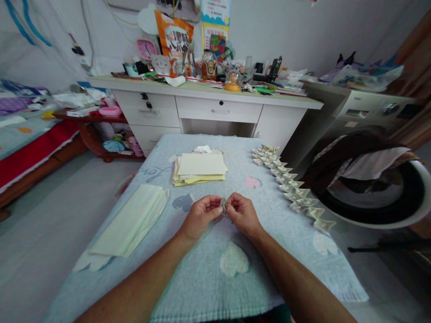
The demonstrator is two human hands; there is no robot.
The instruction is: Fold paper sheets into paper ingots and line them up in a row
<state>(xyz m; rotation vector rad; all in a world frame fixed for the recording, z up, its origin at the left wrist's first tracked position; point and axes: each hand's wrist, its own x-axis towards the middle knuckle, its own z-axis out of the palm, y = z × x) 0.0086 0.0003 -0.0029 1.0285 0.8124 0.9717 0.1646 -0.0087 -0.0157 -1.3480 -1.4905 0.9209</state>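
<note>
Over the middle of the cloth-covered table (215,269), both hands pinch one small folded paper piece (224,205), greyish in colour. My left hand (202,214) holds its left side between thumb and fingers. On the other side, my right hand (243,212) grips it with thumb and forefinger. The fingers cover much of the piece, so its full shape is hidden. Along the right edge runs a row of several folded paper boats (296,193). Beyond my hands lies a stack of cream and yellow paper sheets (201,165). Pale green paper sheets (131,220) lie at the left.
A white desk (218,101) crowded with jars, bags and a pink clock (146,48) stands behind the table. To the right is a washing machine (367,112), its round door open with cloth hanging out. A bed (37,139) is at the far left.
</note>
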